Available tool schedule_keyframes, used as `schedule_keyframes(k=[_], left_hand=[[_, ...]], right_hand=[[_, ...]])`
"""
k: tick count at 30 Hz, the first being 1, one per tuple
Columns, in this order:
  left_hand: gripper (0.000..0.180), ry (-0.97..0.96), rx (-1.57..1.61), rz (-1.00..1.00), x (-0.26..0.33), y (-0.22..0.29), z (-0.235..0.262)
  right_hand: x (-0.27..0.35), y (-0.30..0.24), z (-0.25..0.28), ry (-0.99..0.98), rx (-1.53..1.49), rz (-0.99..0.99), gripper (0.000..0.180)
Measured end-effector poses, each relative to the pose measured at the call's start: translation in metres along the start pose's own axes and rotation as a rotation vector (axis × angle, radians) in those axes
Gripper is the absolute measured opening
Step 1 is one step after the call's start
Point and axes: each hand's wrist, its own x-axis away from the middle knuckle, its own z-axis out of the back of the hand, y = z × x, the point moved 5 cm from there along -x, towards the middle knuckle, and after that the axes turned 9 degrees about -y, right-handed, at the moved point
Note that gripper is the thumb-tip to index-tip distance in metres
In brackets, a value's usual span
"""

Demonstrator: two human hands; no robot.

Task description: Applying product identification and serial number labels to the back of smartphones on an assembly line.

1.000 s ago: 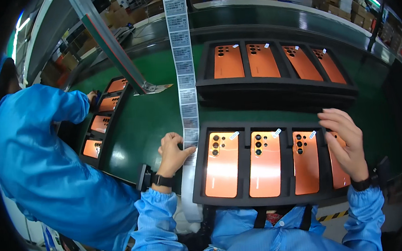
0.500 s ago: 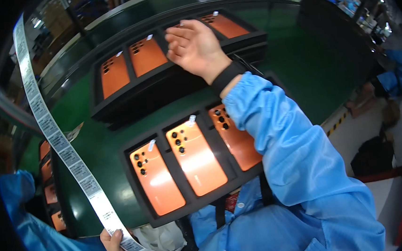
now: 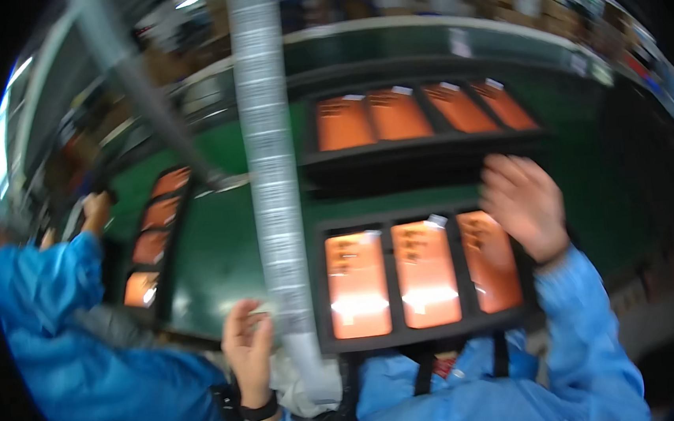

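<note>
A long strip of printed white labels point(image 3: 272, 168) hangs down left of the near tray. Beside its lower part, my left hand point(image 3: 249, 348) is closed, with a small white label point(image 3: 264, 308) at the fingertips. My right hand point(image 3: 525, 203) hovers at the right end of the near black tray point(image 3: 395, 339), fingers stretched, blurred and seemingly holding nothing. In that tray lie orange phones, backs up: a left one point(image 3: 358, 284), a middle one point(image 3: 426, 275) and a right one point(image 3: 490, 266). My right hand and sleeve cover the tray's right end.
Behind, a black tray point(image 3: 427, 146) of several orange phones lies on the green work surface point(image 3: 218, 259). At left, a co-worker's blue sleeve point(image 3: 42, 281) is near another phone tray point(image 3: 159, 248). A grey post point(image 3: 132, 76) slants across the back left.
My right hand has drawn back from the far tray to the near one. My left hand has let go of the strip's lower end. The view has swung left, blurring everything.
</note>
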Motion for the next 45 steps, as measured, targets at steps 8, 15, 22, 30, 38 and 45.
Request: schedule_keyframes(k=[8, 15, 22, 30, 38, 45], left_hand=[[0.025, -0.430, 0.091, 0.106, 0.005, 0.104, 0.015], [0.027, -0.415, -0.049, -0.009, -0.095, 0.151, 0.005], [0.025, -1.204, 0.115, 0.151, 0.022, 0.087, -0.102], [0.026, -1.191, 0.429, 0.281, 0.056, 0.057, -0.139], [0.031, -1.438, 0.535, 0.406, 0.064, 0.017, -0.301], [0.026, -1.468, 0.737, 0.388, 0.079, 0.055, -0.324]], right_hand=[[0.111, -0.056, 0.038, 0.271, 0.082, 0.029, 0.023], [-0.031, 0.009, -0.068, -0.075, 0.364, -0.285, 0.034], [0.022, 0.054, -0.131, -0.591, 0.291, -0.449, 0.038], [0.105, 0.043, -0.007, 0.108, 0.139, -0.712, 0.029], [-0.040, 0.003, -0.138, -0.529, 0.560, -0.046, 0.037], [-0.025, -0.067, -0.102, -0.420, 0.498, 0.087, 0.032]])
